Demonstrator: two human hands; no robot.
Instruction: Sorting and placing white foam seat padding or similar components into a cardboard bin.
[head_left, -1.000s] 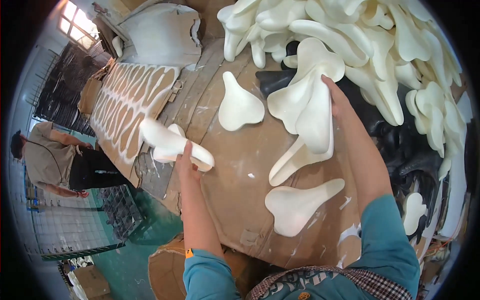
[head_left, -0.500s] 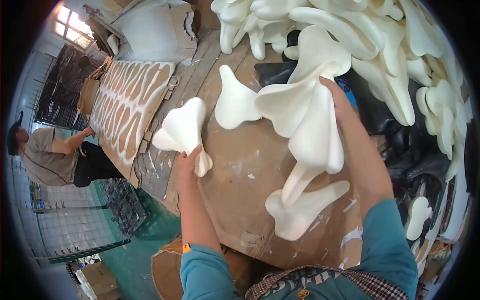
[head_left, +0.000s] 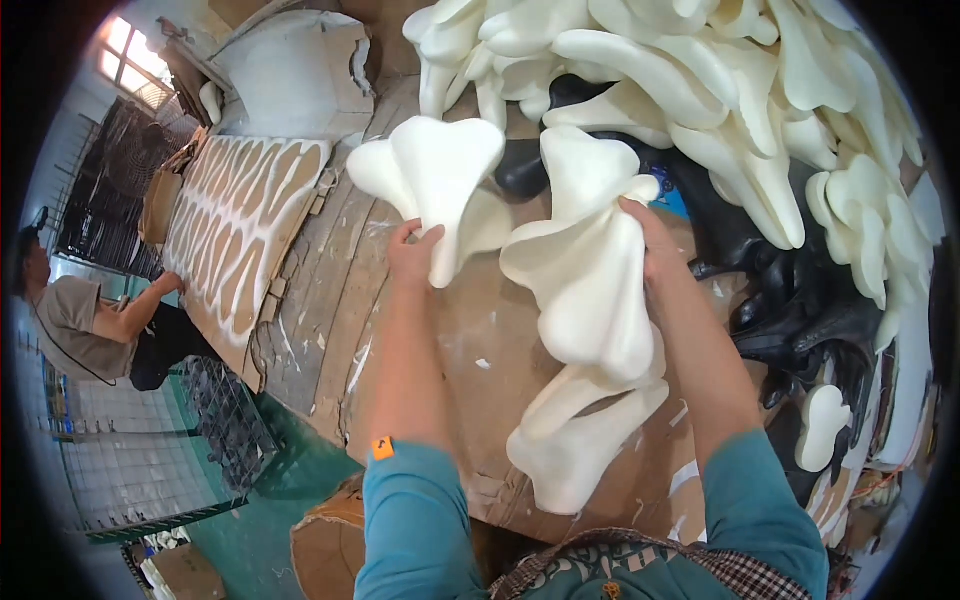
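My left hand (head_left: 412,258) is closed round the narrow noses of two or so cream bicycle saddle foam pads (head_left: 447,170), held up left of centre. Their wide ends fan out away from me, and another pad (head_left: 485,222) shows partly hidden behind them. My right hand (head_left: 652,245) grips a fanned bunch of similar foam pads (head_left: 600,300) near the middle, its fingers mostly hidden. Below this bunch, nearer me, a loose foam pad (head_left: 575,450) overlaps another on the brown board (head_left: 470,400).
A large heap of cream pads (head_left: 700,80) fills the far right. Black saddle-shaped pieces (head_left: 800,310) lie beneath it. At left, a person (head_left: 85,310) stands by a cardboard sheet (head_left: 245,215) marked with white outlines. A cardboard box (head_left: 328,545) stands below the table's edge.
My left hand has carried its pads away from me and toward the right-hand bunch. The right-hand bunch has shifted slightly nearer me, and the pads below it have shifted.
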